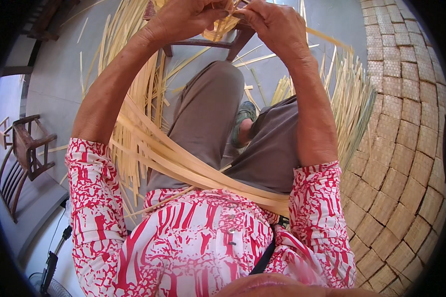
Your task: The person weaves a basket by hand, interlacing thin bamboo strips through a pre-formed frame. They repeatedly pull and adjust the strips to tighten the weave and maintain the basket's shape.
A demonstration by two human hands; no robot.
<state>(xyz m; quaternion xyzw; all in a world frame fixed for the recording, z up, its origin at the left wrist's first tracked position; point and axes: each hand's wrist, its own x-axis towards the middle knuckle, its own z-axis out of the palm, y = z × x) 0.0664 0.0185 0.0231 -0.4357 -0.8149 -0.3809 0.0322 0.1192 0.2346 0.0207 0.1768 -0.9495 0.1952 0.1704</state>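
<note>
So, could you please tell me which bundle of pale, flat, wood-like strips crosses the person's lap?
The curved, pale-yellow bundle over the brown-grey trousers; the straw-coloured left bundle and green-edged right bundle lie beside the legs instead.

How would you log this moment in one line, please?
Left hand: at strips; right hand: at strips; lap: strip bundle; floor: loose strips

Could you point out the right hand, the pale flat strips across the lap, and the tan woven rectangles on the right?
Right hand [281, 28]: head view, back of the hand.
Pale flat strips [237, 185]: head view, on the bundle over the lap.
Tan woven rectangles [400, 159]: head view, one rectangle's face.
</note>
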